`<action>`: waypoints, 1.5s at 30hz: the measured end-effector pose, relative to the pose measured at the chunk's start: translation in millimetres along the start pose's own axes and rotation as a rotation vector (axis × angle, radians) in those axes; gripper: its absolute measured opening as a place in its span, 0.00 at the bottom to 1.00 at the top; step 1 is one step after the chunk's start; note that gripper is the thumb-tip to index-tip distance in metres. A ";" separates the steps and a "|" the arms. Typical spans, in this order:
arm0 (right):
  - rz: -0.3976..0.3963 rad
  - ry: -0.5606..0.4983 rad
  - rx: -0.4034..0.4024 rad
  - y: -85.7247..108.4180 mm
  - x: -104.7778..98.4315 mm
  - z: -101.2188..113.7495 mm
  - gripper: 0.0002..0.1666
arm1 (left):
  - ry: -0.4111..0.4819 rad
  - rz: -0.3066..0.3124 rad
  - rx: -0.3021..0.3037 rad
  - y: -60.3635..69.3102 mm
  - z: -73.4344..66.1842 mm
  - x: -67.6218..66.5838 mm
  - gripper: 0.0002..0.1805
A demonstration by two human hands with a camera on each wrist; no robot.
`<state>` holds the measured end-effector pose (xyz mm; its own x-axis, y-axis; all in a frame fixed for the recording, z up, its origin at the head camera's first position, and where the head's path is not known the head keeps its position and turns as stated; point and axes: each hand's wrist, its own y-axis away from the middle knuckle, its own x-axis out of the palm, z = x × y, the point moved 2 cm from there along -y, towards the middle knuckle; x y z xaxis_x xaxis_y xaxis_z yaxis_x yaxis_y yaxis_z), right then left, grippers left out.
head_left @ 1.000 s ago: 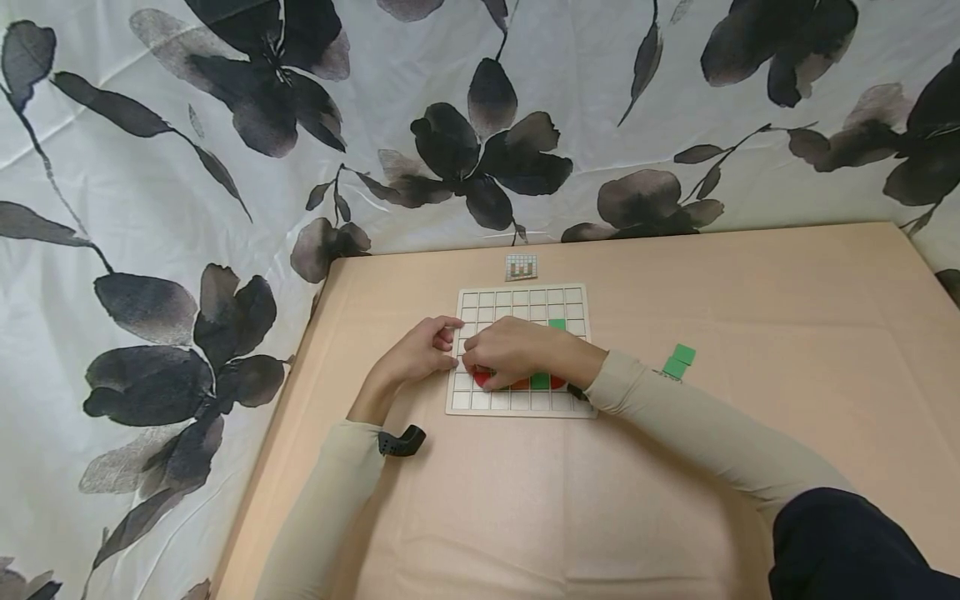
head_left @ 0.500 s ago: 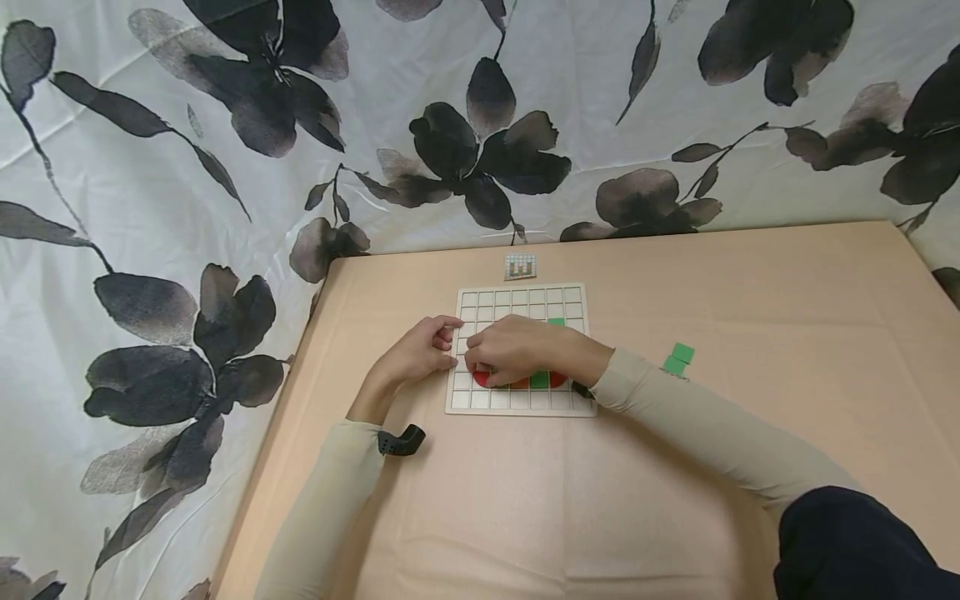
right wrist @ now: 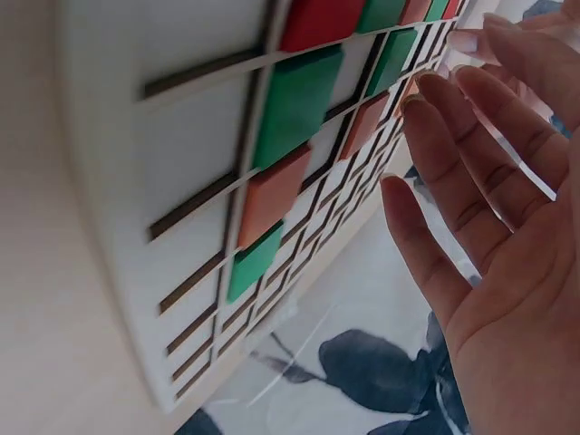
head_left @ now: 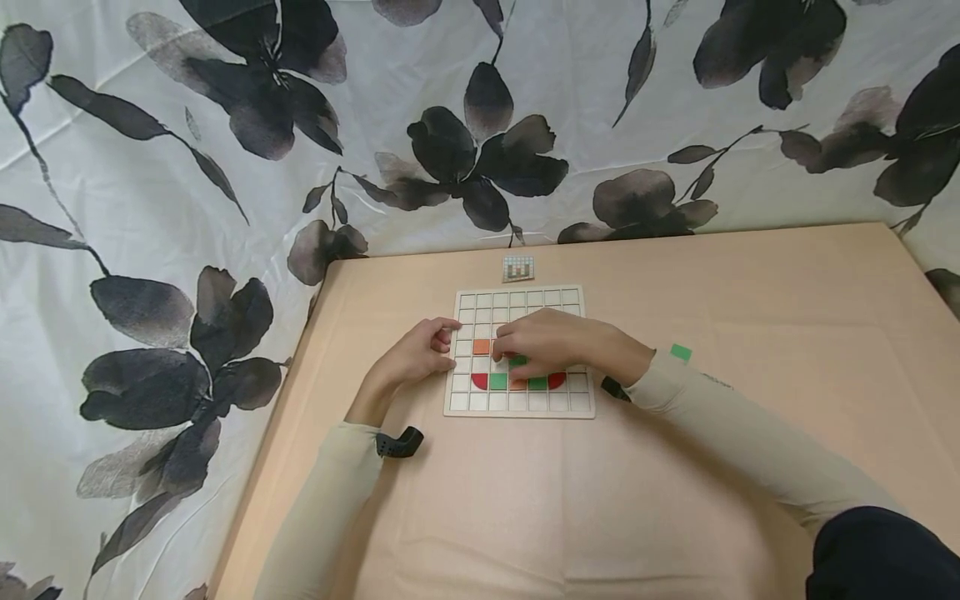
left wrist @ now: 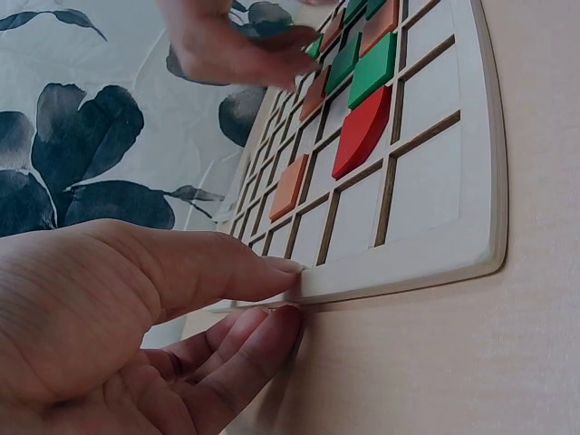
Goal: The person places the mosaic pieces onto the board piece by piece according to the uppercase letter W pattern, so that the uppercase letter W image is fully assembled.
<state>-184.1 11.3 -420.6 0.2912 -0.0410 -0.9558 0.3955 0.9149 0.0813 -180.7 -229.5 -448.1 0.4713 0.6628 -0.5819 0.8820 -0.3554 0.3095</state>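
A white grid board [head_left: 525, 412] lies on the table, with colored tiles in some squares. Its left edge is touched by my left hand [head_left: 420, 346]: the left wrist view has the thumb on the rim and other fingertips close by the side. Over the board's middle hovers my right hand [head_left: 555, 337]; its fingers are loosely extended, with nothing between them, in the right wrist view. An orange square tile [head_left: 482, 347] sits left of it. Below runs a row with a red rounded tile [head_left: 479, 381], a green tile [head_left: 498, 382] and another red tile [head_left: 557, 381]. The hand hides other tiles.
Beyond the board a small card with a printed grid pattern [head_left: 518, 267] lies near the table's far edge. One loose green tile [head_left: 681, 352] shows beside the right sleeve. A floral cloth [head_left: 450, 50] hangs behind the table.
My right hand has drawn back to the right, uncovering the orange tile and more of the red and green row. The right sleeve now covers part of the loose green tiles. The left hand stays put.
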 end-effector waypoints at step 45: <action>-0.080 -0.115 0.315 132.7 -2.2 -41.5 0.13 | 0.016 -0.008 0.003 4.3 -0.1 1.2 0.35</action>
<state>-168.5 149.4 -419.4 0.3375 -0.1685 -0.9261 0.6652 0.7388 0.1080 -176.4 -230.2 -447.5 0.4642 0.6762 -0.5721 0.8857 -0.3520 0.3026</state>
